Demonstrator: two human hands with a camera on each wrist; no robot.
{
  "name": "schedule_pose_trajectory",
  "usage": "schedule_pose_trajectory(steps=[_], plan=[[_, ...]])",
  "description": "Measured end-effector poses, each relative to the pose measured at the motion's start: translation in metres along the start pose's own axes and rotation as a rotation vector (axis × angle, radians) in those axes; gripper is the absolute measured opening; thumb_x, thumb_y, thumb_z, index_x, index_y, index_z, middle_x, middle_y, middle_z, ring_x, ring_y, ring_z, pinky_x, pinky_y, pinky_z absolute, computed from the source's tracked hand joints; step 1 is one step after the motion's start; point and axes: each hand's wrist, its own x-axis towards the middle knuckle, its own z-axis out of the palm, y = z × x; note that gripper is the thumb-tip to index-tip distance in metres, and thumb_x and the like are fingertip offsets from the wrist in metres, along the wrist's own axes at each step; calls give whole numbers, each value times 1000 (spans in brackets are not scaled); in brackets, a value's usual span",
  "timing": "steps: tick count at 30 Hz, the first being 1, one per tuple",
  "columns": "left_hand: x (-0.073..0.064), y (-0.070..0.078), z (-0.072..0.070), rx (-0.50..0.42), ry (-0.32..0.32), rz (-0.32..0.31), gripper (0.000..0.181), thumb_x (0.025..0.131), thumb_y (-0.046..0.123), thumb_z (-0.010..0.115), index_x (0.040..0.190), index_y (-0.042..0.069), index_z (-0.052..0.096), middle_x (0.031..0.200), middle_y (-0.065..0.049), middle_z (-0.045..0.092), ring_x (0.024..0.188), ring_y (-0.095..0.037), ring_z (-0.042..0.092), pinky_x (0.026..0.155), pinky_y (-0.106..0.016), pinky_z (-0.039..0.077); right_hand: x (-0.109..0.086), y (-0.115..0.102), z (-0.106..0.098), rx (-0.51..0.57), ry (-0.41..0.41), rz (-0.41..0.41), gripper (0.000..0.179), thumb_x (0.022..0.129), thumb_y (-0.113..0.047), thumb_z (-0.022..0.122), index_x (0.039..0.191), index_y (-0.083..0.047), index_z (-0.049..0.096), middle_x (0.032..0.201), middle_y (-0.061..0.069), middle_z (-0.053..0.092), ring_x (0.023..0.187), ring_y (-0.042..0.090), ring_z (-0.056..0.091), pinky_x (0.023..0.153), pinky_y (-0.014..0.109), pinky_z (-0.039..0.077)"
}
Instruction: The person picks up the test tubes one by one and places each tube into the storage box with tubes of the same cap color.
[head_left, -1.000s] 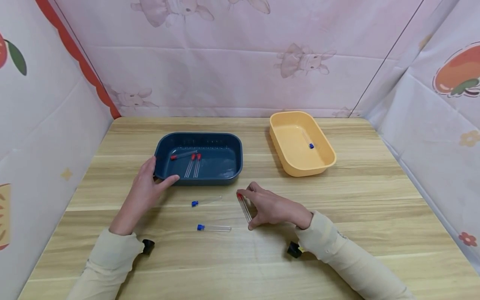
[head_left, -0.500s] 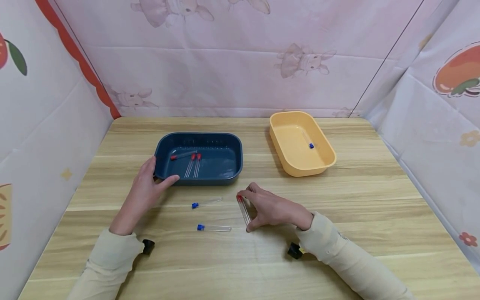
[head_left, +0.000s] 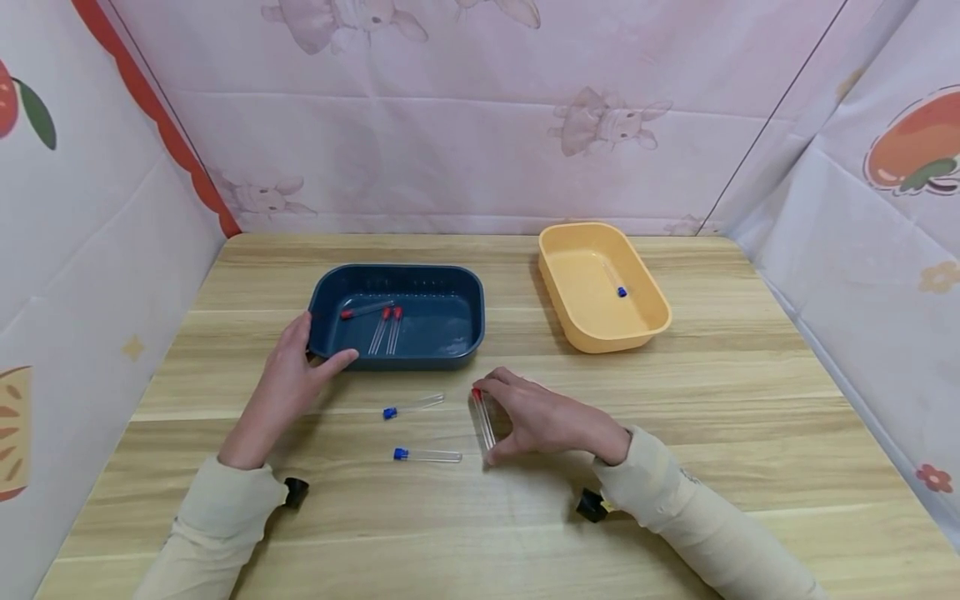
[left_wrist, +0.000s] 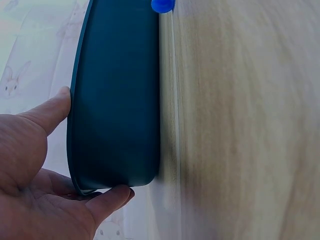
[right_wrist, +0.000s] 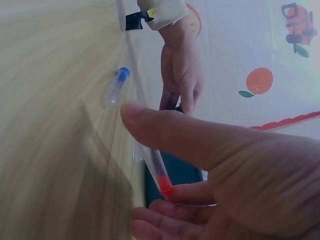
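Red-capped tube (head_left: pixel 482 419) raised (right hand (head_left: pixel 543 417) grip)

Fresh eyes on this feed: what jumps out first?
The right hand at table centre pinches a clear red-capped tube between thumb and fingers. The left hand grips the front left corner of the dark blue tray, where three red-capped tubes lie. Two blue-capped tubes lie loose on the wooden table, and the yellow tray at back right holds another.

Glossy plastic tray (head_left: pixel 465 287), matt wooden table (head_left: pixel 750 400)
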Motion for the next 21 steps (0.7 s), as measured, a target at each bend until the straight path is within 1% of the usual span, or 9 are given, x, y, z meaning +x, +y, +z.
schedule_pose_trajectory(steps=[3, 6, 10, 14, 21], plan=[[0, 0, 0, 4, -1, 1, 101, 101, 46, 66, 163, -5, 3, 167, -32, 10, 149, -54, 22, 110, -67, 33, -2, -3, -2, 2, 12, -20, 90, 79, -33, 92, 150, -1, 46, 141, 9, 49, 116, 20, 54, 106, 36, 50], [0, 1, 0, 7, -1, -2, 102, 101, 46, 66, 162, -5, 3, 167, -32, 9, 149, -54, 21, 111, -68, 33, -4, -7, -6, 4, 24, -34, 91, 79, -33, 93, 150, -1, 46, 143, 11, 49, 118, 22, 55, 106, 38, 50], [0, 1, 0, 10, -1, -9, 102, 101, 46, 65, 163, -5, 3, 167, -32, 8, 149, -54, 19, 111, -68, 31, -6, -14, -13, 12, 37, -46, 90, 80, -32, 92, 151, -1, 45, 144, 11, 49, 112, 24, 59, 99, 36, 54], [0, 1, 0, 10, -1, -9, 102, 101, 46, 65, 163, -5, 3, 167, -32, 8, 149, -54, 19, 111, -68, 31, -5, -18, -21, 44, 48, -47, 89, 82, -30, 91, 152, -2, 44, 143, 12, 49, 106, 26, 63, 91, 34, 57], [1, 2, -1, 14, -8, -20, 102, 101, 47, 65, 163, -4, 2, 167, -31, 8, 150, -53, 18, 111, -68, 32, -1, -21, -38, 64, 90, -70, 90, 81, -29, 91, 153, -2, 44, 146, 14, 49, 111, 30, 64, 90, 33, 58]])
